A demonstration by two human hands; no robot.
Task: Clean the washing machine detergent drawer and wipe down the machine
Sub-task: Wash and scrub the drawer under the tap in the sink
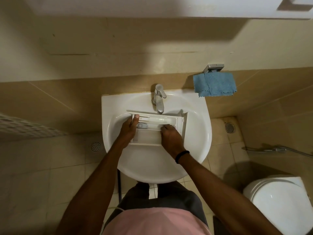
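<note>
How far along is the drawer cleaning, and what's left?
Done: detergent drawer is out, lying in the sink under the tap. In hand: left hand grips its end, right hand reaches inside. Left: wiping the machine, not in view; blue cloth hangs untouched.

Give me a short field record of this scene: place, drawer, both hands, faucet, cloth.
place: bathroom, white sink
drawer: detergent drawer lying across the basin under the faucet
left hand: grips the drawer's left end
right hand: fingers inside the drawer near its right end; grip unclear
faucet: flow cannot be told
cloth: blue cloth hanging on wall holder right of sink
</note>
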